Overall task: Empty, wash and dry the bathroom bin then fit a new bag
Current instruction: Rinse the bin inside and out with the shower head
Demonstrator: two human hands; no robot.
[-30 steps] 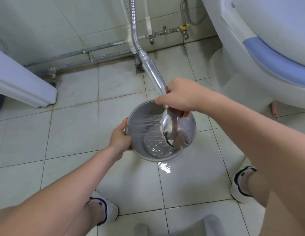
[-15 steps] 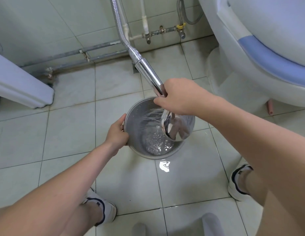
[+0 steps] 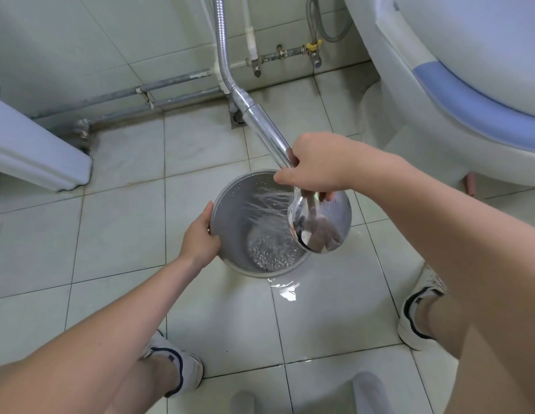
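Head view: my left grip (image 3: 199, 240) pinches the rim of the bin (image 3: 230, 201) on the floor, steadying it. My right grip (image 3: 315, 165) wraps the shower head (image 3: 317, 225), spraying inside. I should sweep the walls and keep the spray low.
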